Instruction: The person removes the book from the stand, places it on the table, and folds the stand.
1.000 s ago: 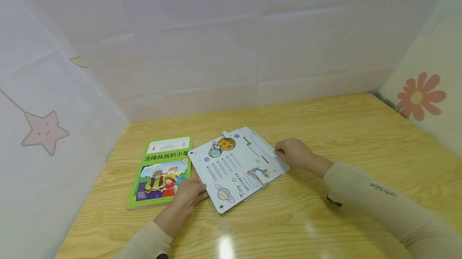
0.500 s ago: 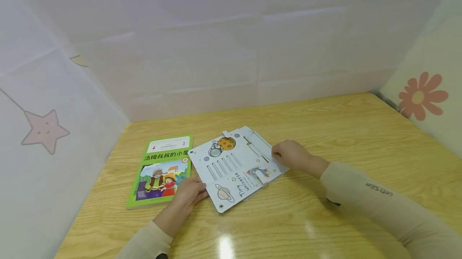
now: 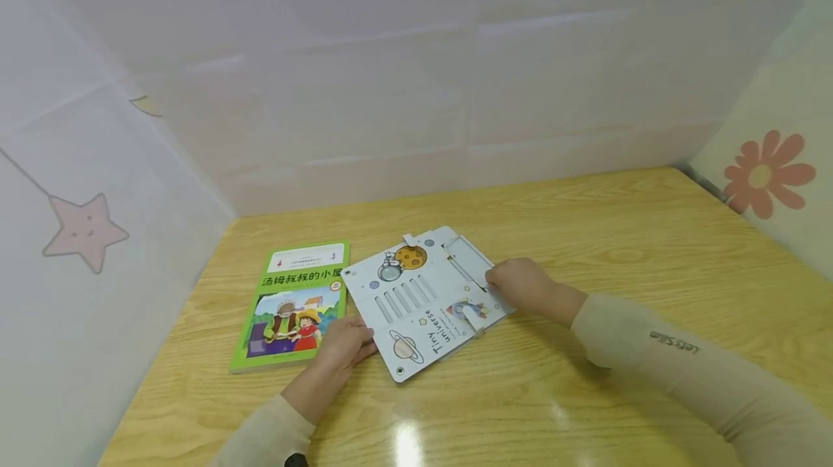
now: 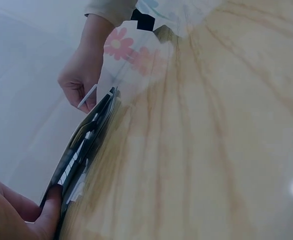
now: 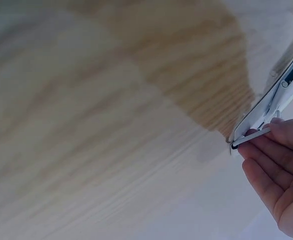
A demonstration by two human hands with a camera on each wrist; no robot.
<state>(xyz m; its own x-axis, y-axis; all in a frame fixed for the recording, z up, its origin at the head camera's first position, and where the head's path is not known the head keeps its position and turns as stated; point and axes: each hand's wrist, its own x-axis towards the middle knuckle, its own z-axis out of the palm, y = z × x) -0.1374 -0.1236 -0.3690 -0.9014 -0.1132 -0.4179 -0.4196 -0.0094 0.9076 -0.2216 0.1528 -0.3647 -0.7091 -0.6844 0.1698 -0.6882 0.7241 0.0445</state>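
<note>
A white card booklet (image 3: pixel 416 301) marked "Tiny universe", with a planet, an astronaut and a rocket printed on it, lies at an angle on the table. My left hand (image 3: pixel 341 348) grips its lower left edge, and the left wrist view shows the thumb (image 4: pixel 50 210) against the dark gap between its layers. On the right side my right hand (image 3: pixel 520 283) pinches a narrow white flap (image 5: pixel 254 136) between thumb and fingers. That flap stands raised from the cover. Part of the booklet's right edge is hidden behind the right hand.
A green picture book (image 3: pixel 293 308) with Chinese lettering lies flat left of the booklet, its right edge close by. The wooden table (image 3: pixel 625 236) meets a pale sheet wall (image 3: pixel 390 91) at the back. Printed sheets stand at both sides.
My right hand has shifted a little left with the flap, which now leans further over the cover and bares a wider strip beside it. My left hand stays in place.
</note>
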